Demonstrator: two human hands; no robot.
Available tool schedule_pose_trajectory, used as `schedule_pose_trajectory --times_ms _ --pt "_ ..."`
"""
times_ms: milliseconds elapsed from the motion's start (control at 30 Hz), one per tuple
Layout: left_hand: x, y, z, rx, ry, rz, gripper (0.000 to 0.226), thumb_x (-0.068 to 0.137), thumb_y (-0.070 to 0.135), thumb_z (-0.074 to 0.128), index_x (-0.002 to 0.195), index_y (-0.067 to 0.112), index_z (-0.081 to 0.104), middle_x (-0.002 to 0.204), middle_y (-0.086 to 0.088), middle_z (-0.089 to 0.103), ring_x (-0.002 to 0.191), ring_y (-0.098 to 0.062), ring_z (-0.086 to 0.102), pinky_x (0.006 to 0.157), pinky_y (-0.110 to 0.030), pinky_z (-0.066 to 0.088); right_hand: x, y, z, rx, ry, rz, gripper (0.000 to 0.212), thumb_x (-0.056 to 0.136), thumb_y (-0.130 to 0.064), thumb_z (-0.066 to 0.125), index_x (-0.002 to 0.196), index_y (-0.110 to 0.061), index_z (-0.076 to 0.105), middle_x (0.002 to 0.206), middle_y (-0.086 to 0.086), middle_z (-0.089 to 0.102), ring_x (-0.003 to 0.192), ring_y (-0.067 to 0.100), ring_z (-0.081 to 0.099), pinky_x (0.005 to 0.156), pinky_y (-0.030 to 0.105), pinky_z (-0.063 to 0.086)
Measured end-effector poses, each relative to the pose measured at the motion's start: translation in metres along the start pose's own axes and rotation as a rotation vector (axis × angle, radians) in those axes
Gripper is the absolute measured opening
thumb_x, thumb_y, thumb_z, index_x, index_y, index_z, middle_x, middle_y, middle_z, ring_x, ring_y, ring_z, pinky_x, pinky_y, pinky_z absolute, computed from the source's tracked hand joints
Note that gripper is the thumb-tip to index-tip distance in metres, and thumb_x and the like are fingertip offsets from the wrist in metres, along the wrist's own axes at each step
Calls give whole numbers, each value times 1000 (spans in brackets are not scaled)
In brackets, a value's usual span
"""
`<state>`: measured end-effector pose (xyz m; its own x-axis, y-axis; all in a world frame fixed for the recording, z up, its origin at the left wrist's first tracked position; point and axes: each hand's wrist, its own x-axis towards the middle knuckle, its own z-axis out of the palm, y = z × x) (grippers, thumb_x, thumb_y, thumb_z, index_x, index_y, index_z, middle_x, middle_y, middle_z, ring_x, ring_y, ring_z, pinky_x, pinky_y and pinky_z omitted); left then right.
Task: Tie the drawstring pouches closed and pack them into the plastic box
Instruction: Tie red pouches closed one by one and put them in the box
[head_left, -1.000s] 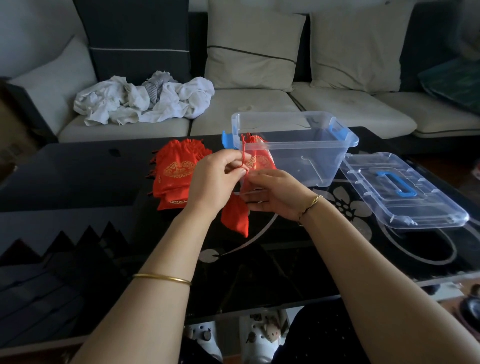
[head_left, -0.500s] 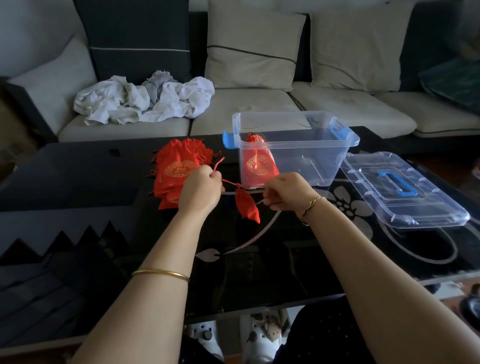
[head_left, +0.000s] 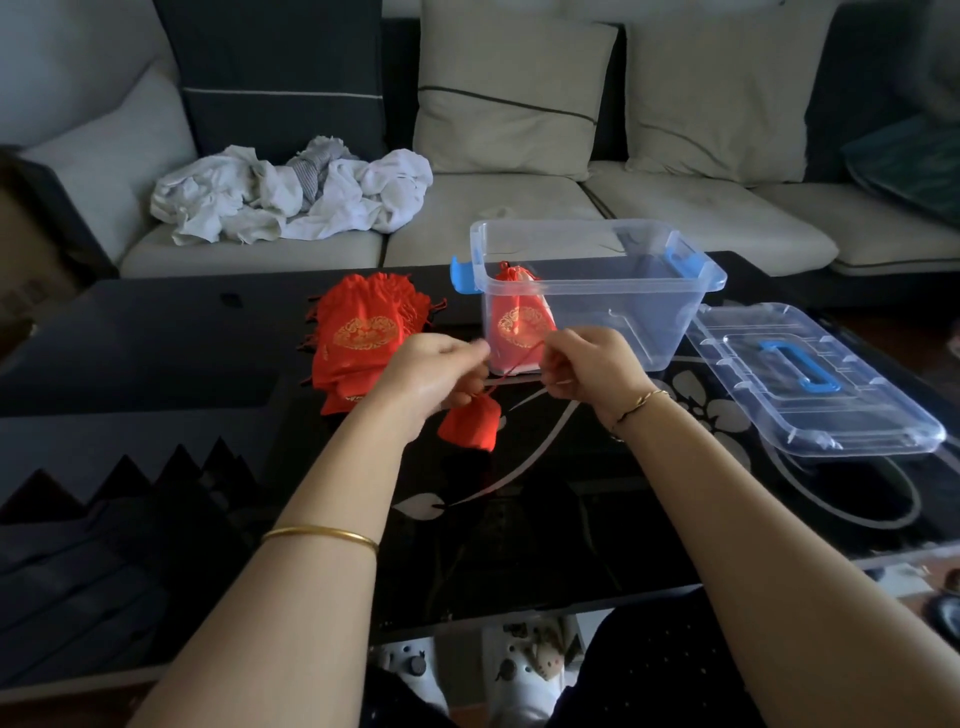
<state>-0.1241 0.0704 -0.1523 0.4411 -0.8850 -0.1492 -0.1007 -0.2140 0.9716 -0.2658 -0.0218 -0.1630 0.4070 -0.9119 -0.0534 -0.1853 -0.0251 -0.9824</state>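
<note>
A small red drawstring pouch (head_left: 470, 427) hangs just above the black table, below my two hands. My left hand (head_left: 431, 379) pinches one end of its red cord, and my right hand (head_left: 584, 371) pinches the other end; the hands are close together. A pile of several red pouches with gold emblems (head_left: 363, 332) lies on the table to the left. The clear plastic box (head_left: 623, 306) with blue latches stands behind my hands. One tied red pouch (head_left: 519, 317) stands upright in its left end.
The box's clear lid (head_left: 815, 379) with a blue handle lies flat on the table at the right. A sofa with cushions and a heap of white cloth (head_left: 291, 197) runs behind the glossy black table (head_left: 571, 519).
My hands were held apart with the cord stretched between them; now they have come back together above the hanging pouch, which has dropped slightly lower.
</note>
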Motion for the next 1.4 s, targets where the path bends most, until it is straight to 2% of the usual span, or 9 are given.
schedule_pose_trajectory --times_ms 200,367,467,567,767,1100,1267,1334,1400 --pt "-1 -3 6 226 -123 38 12 83 14 70 73 9 66 69 -6 63 61 -14 56 57 -25 46 -12 -16 18 112 -129 -125 27 94 -20 49 71 -8 58 66 5 55 57 12 52 55 23 47" --pt "-3 -1 8 66 -101 15 16 89 19 62 78 8 65 69 -4 62 59 -11 55 56 -22 45 -10 -9 20 63 -223 227 41 98 -42 35 88 -10 57 69 6 61 49 15 50 49 24 39" --pt "-2 -2 7 29 -82 13 18 93 15 56 78 12 65 69 -3 63 58 -10 55 53 -19 46 -8 -3 17 113 -298 256 22 95 -21 44 102 -3 55 74 9 62 50 15 56 50 24 45" --pt "-1 -4 6 27 -17 16 18 94 14 54 79 13 63 69 -1 64 60 -9 58 53 -19 47 -9 -5 15 63 -270 127 5 91 -7 50 96 -6 48 72 9 62 53 14 58 50 23 47" --pt "0 -3 8 -1 90 -13 18 92 12 57 75 12 63 65 -5 63 57 -10 59 51 -17 49 -12 -1 21 -364 -188 -297 17 76 -14 73 82 -17 58 73 2 58 61 8 51 59 21 46" --pt "-3 2 5 -18 132 -36 14 87 10 64 73 9 66 60 -7 63 50 -11 58 48 -20 48 -20 -8 28 -709 -108 -617 6 82 -12 63 87 -11 66 72 -13 48 64 1 41 60 11 34" --pt "1 2 -1 -46 259 30 4 89 6 59 91 5 62 75 -7 63 65 -15 64 58 -25 52 -19 -6 28 -620 -115 -480 7 85 -16 62 83 -13 68 73 -10 57 66 2 49 61 10 37" --pt "1 3 -5 38 313 133 11 87 9 61 98 7 62 79 -2 61 72 -12 62 61 -24 53 -16 -4 25 -466 -102 -348 6 84 -16 65 79 -15 68 71 -11 59 66 0 53 62 11 42" --pt "-3 6 -6 195 283 281 7 84 12 64 90 10 65 78 3 58 73 -8 57 66 -21 50 -14 -2 22 -283 -82 -215 7 82 -14 67 75 -14 68 67 -9 60 60 -1 54 58 11 43"
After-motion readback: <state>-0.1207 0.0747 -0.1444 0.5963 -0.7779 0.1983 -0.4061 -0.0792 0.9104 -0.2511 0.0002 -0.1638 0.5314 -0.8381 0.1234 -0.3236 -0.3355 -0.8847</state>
